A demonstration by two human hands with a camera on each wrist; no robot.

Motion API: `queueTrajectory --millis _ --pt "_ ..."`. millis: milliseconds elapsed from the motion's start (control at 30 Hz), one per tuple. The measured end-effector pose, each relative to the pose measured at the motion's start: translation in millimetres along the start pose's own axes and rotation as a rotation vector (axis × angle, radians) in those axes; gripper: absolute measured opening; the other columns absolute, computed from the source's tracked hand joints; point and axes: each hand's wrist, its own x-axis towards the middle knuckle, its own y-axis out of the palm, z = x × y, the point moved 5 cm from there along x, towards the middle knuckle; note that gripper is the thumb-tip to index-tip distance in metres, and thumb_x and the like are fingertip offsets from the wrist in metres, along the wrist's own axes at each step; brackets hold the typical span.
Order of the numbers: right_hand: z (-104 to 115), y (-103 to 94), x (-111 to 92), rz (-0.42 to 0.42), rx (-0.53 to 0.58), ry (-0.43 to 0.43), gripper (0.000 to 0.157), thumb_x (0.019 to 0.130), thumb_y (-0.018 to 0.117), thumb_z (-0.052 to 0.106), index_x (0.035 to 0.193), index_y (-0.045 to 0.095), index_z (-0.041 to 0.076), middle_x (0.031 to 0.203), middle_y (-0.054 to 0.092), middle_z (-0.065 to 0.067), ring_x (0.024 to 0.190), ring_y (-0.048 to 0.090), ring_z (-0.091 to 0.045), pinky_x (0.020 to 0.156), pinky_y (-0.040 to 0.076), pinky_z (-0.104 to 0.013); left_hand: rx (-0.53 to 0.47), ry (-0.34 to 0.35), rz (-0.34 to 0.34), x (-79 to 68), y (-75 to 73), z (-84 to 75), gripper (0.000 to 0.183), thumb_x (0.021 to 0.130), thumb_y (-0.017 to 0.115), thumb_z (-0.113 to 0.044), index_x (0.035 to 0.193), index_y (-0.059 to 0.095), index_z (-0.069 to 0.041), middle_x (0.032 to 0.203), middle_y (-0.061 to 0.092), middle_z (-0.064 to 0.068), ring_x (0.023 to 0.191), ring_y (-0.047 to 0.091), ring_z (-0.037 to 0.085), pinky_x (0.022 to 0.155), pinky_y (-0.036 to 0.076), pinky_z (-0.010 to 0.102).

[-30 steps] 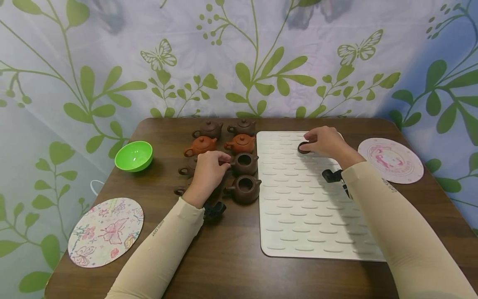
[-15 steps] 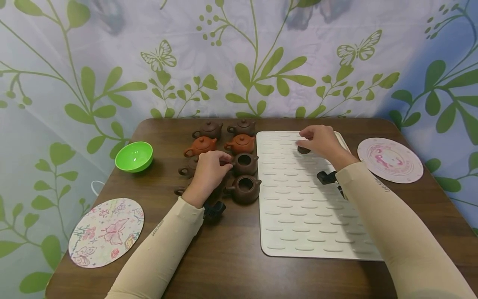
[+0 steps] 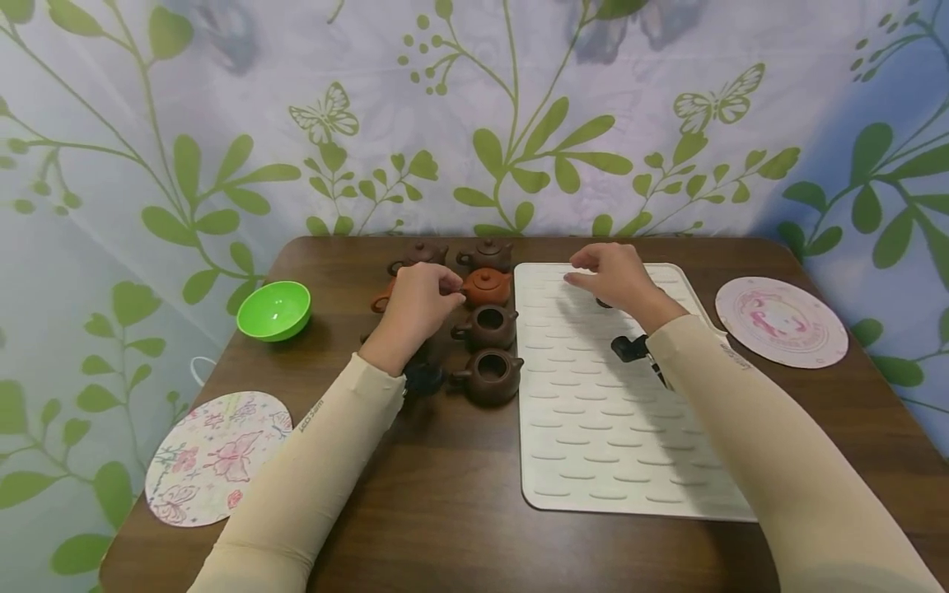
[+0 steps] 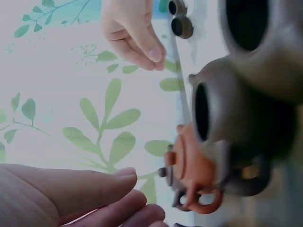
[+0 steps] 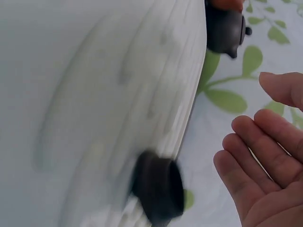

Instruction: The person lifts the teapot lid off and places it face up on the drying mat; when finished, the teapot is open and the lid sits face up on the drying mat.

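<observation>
My left hand (image 3: pixel 423 309) hovers beside the handle of an orange lidded teapot (image 3: pixel 487 286), thumb and fingers apart in the left wrist view with nothing between them. Just nearer to me stand two dark brown teapots with open tops, one (image 3: pixel 497 329) behind the other (image 3: pixel 491 389). Over the far part of a white ridged mat (image 3: pixel 571 428) is my right hand (image 3: pixel 615 276), fingers spread and holding nothing. Below it a small dark lid (image 3: pixel 604 303) is mostly covered by the hand; the right wrist view shows small dark hollow pieces (image 5: pixel 161 189) on the mat.
Dark lidded teapots stand at the back, one (image 3: pixel 489 254) behind the orange teapot and another (image 3: pixel 423 253) further left. My left hand and arm hide more teapots. A green bowl (image 3: pixel 274 311) and a butterfly-patterned round mat (image 3: pixel 222 461) lie left, a pink round mat (image 3: pixel 782 321) right.
My right hand has let go of the dark lid on the white mat and moved left. My left hand has left the handle of an open-topped teapot and moved back towards the orange one.
</observation>
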Motion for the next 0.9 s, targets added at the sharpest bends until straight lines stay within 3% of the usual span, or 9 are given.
queueTrajectory --millis 167,333,433,600,733,900 --pt "25 9.9 11 0.02 -0.027 -0.094 0.037 0.1 0.078 0.026 0.126 0.073 0.002 0.126 0.07 -0.018 0.121 0.063 -0.038 0.102 0.048 -0.05 -0.01 -0.035 0.017 22.9 -2.3 -2.0 0.017 0.097 0.08 -0.014 0.113 0.081 -0.006 0.105 0.076 0.005 0.103 0.068 0.026 0.086 0.056 0.042" --pt "56 23.7 20 0.054 -0.05 -0.197 0.034 0.099 0.078 0.024 0.125 0.074 0.002 0.124 0.071 -0.016 0.118 0.064 -0.036 0.1 0.049 -0.049 -0.021 -0.095 0.052 43.2 4.7 8.6 0.018 0.096 0.081 -0.012 0.113 0.081 -0.007 0.106 0.076 0.006 0.11 0.066 0.028 0.087 0.056 0.042" --pt "75 33.1 25 0.083 -0.084 -0.266 0.035 0.099 0.079 0.022 0.126 0.074 0.002 0.123 0.072 -0.016 0.118 0.065 -0.034 0.1 0.05 -0.048 -0.012 -0.117 0.067 51.1 7.1 16.0 0.019 0.094 0.083 -0.011 0.112 0.082 -0.008 0.108 0.075 0.005 0.128 0.056 0.033 0.099 0.052 0.045" --pt "99 46.6 29 0.121 -0.136 -0.354 0.035 0.099 0.079 0.018 0.128 0.073 -0.001 0.123 0.072 -0.016 0.117 0.066 -0.034 0.099 0.051 -0.048 0.016 -0.153 0.064 58.5 9.7 26.5 0.023 0.089 0.088 -0.01 0.111 0.083 -0.011 0.12 0.072 0.006 0.144 0.039 0.039 0.11 0.043 0.048" --pt "108 53.3 32 0.139 -0.13 -0.368 0.034 0.099 0.078 0.014 0.128 0.072 -0.002 0.124 0.072 -0.017 0.117 0.067 -0.034 0.098 0.052 -0.047 0.022 -0.184 0.087 59.9 13.6 32.1 0.023 0.087 0.089 -0.01 0.11 0.083 -0.012 0.127 0.069 0.009 0.137 0.046 0.037 0.102 0.049 0.047" --pt "114 57.6 37 0.147 -0.15 -0.374 0.033 0.099 0.077 0.012 0.128 0.073 -0.002 0.124 0.072 -0.017 0.118 0.067 -0.032 0.099 0.053 -0.045 0.035 -0.172 0.085 62.1 15.8 34.9 0.019 0.088 0.089 -0.013 0.106 0.084 -0.013 0.125 0.07 0.008 0.133 0.049 0.037 0.1 0.05 0.047"
